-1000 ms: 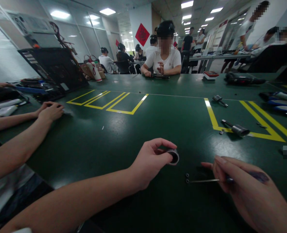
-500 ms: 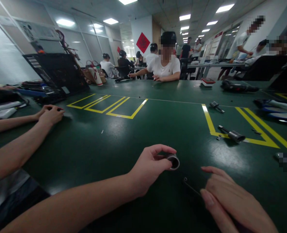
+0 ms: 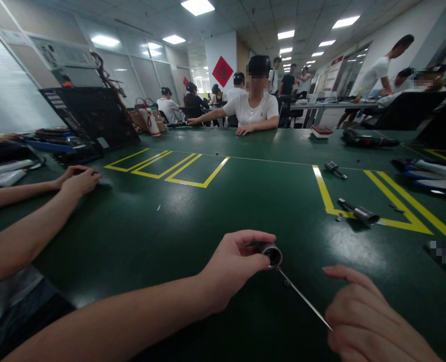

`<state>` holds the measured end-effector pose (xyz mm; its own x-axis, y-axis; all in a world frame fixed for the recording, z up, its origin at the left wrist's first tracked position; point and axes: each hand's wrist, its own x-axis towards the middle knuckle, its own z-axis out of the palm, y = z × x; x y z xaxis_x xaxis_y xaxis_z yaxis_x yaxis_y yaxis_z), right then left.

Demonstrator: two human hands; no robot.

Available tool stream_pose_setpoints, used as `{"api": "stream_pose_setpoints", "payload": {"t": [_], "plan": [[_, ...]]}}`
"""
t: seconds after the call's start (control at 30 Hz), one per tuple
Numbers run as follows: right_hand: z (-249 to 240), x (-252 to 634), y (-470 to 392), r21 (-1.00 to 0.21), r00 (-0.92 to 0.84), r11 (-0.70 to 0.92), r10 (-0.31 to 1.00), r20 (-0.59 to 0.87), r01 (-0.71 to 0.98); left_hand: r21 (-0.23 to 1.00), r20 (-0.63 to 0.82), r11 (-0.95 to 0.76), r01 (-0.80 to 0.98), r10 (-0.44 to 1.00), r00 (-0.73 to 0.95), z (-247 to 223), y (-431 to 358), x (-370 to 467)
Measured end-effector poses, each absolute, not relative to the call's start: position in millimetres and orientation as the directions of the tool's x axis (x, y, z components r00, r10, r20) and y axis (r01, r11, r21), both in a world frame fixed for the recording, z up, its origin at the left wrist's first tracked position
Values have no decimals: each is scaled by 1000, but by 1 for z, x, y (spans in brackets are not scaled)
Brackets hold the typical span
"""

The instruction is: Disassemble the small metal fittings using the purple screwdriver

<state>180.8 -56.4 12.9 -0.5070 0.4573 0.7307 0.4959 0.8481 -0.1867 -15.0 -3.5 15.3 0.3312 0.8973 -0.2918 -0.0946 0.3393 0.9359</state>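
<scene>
Between the thumb and fingers of my left hand [image 3: 236, 259] is a short hollow metal cylinder [image 3: 272, 255], its round opening turned toward me. The fingers hide its back part. My right hand [image 3: 366, 311] grips the near end of a thin straight metal rod [image 3: 305, 297], with the index finger stretched out. The rod's far tip is close to the lower rim of the cylinder; I cannot tell whether they touch. A tiny dark ring [image 3: 286, 283] lies on the green table [image 3: 192, 236] beside the rod, below the cylinder.
To the right lie a metal piece with a wide cup and thin shaft [image 3: 360, 212], a smaller similar piece [image 3: 335, 169] and small loose parts [image 3: 339, 217]. Yellow tape [image 3: 187, 183] marks the table. Another person's hands [image 3: 80, 180] rest at left; a person in white [image 3: 256, 108] sits opposite.
The rod in my right hand has been raised and its tip brought up to the cylinder. My right hand has moved slightly right and down. My left hand has barely shifted.
</scene>
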Motion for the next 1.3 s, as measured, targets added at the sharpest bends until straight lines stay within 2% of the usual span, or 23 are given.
{"api": "stream_pose_setpoints", "payload": {"t": [0.17,0.47,0.6,0.67,0.77,0.97,1.13,1.3], "plan": [[14,175,-58,-181,-444,816,468,764,549,936,-279,335,-107,892,355,17,-5,-14],[11,174,-60,-166,-482,824,467,742,542,939,-284,331,-90,898,337,15,-5,-11],[8,170,-58,-165,-407,801,456,791,576,948,-271,312,-67,899,344,13,-6,-10],[8,170,-58,-153,-452,798,474,756,582,953,-266,300,-50,901,342,11,-7,-10],[9,170,-59,-143,-509,804,491,707,577,965,-227,258,-43,909,350,9,-8,-10],[3,167,-64,-132,-479,781,496,724,610,989,-131,146,-19,931,340,6,-8,-9],[-1,168,-66,-89,-532,816,451,716,572,990,-135,141,4,937,323,6,-8,-9],[-1,165,-63,-130,-438,789,460,772,600,996,-81,88,-4,932,353,3,-8,-10]]}}
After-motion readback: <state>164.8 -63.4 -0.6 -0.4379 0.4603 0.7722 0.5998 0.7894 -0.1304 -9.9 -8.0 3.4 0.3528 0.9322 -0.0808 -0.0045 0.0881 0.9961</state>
